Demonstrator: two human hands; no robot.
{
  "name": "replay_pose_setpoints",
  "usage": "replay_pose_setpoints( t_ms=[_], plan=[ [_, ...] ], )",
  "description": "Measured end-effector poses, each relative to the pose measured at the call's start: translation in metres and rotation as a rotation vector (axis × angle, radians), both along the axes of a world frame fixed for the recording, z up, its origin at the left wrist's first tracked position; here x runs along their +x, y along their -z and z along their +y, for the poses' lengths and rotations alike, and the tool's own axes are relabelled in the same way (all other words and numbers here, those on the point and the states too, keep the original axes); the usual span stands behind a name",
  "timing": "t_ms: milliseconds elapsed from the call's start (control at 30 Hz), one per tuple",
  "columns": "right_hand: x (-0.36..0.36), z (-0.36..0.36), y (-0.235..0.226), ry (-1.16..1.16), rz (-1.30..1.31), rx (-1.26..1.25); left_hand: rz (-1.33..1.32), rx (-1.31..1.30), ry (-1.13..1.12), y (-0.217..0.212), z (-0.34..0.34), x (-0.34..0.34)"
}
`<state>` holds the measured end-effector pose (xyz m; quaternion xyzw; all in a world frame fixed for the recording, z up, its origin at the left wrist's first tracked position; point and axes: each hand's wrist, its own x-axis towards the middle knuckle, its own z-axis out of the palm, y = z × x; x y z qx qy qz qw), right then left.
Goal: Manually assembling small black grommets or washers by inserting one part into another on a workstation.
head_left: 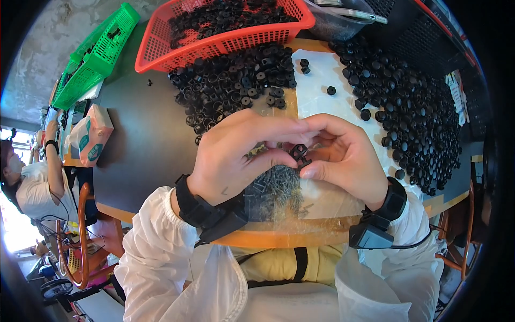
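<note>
A small black plastic part [299,152] with an open, ring-like frame is pinched between both hands above the table's near edge. My left hand [230,147] grips it from the left between thumb and fingers. From the right, my right hand [346,155] holds the same part with thumb and fingertips. Whether it is one piece or two pieces together, I cannot tell. Beneath the hands lies a pile of small metal screws [279,185] on clear plastic. Beyond my left hand spreads a heap of black ring-shaped parts [230,80]; to the right are many black round caps [413,118].
A red basket [225,43] of black parts stands at the back, beside a clear tub [338,24] with a phone on it. A black crate [413,37] is at the far right. Leftward are a tissue pack [96,134], a green basket [102,64] and a seated co-worker [40,182].
</note>
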<state>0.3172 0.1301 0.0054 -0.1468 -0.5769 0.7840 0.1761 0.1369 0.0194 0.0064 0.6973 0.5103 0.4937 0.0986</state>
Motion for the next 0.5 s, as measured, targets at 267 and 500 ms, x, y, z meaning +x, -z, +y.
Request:
replay_pose_setpoints(
  t_ms=[267, 500],
  plan=[
    [0.0034, 0.0049, -0.0011, -0.094, -0.011, -0.055, 0.148, 0.106, -0.011, -0.0034, 0.0030, -0.0048],
    [0.0020, 0.0018, -0.0007, -0.117, 0.037, -0.132, 0.219, 0.155, 0.089, 0.0017, 0.0061, -0.0072]
  ],
)
